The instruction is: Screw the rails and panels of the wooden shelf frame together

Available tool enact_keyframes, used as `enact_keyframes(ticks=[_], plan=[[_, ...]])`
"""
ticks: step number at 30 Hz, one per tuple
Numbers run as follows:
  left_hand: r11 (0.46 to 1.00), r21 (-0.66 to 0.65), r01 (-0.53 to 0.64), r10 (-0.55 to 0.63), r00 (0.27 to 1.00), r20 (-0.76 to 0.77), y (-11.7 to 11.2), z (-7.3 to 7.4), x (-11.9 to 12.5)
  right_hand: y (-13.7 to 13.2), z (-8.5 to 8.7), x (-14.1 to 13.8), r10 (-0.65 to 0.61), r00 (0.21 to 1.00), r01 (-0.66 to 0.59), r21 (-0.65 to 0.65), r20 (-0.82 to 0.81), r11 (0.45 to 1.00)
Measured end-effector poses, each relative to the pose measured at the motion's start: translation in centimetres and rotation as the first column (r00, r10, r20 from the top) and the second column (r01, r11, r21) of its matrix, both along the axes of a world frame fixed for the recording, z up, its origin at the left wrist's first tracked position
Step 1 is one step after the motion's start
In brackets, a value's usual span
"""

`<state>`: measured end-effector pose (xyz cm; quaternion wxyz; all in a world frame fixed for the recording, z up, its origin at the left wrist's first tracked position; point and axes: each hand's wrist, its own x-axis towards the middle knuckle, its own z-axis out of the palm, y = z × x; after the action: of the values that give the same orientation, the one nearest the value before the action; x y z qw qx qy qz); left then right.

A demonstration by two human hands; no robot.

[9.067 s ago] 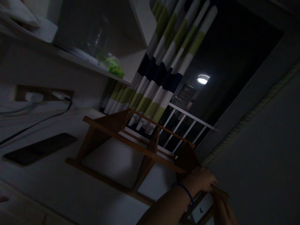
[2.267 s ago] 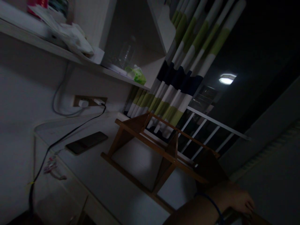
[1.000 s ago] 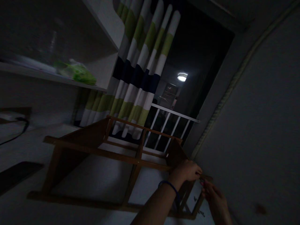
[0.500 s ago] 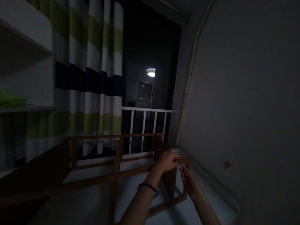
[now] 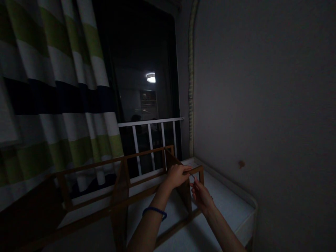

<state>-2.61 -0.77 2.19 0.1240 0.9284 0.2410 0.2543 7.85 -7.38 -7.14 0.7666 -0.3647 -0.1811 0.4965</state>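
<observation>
A brown wooden shelf frame (image 5: 147, 194) with upright boards lies across a white surface (image 5: 220, 190). My left hand (image 5: 179, 175), a blue bracelet (image 5: 154, 210) on its wrist, grips the top of the right-hand board (image 5: 183, 196), fingers stretched along the short end rail (image 5: 196, 169). Just below that rail, my right hand (image 5: 202, 196) pinches a thin dark rod (image 5: 193, 176), which slants up toward the left fingertips. The rod looks like a small hex key, but the dim light hides its exact shape. Its upper tip is at the rail's underside, near the board.
Behind the frame stand a dark window (image 5: 139, 94) and a white railing (image 5: 154, 121). A striped curtain (image 5: 76, 98) hangs at the left. On the right are a bare wall (image 5: 262, 87) and a wrapped pipe (image 5: 191, 87). The white surface has a raised rim (image 5: 236, 191).
The view has swung to the right, so the scene sits farther left and the white shelf is mostly out of view. Both hands stay at the same corner of the frame.
</observation>
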Motion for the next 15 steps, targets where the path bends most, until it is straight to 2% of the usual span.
enact_keyframes(ticks=[10, 15], plan=[[0.999, -0.04, 0.017, -0.016, 1.0, 0.015, 0.5, -0.2, 0.2, 0.2, -1.1, -0.7, 0.007, 0.956, 0.006, -0.041, 0.294, 0.999], [0.997, -0.07, 0.033, -0.032, 0.999, 0.026, 0.4, -0.1, 0.2, 0.4, -0.9, -1.6, 0.004, 0.928, 0.019, -0.059, 0.372, 0.998]])
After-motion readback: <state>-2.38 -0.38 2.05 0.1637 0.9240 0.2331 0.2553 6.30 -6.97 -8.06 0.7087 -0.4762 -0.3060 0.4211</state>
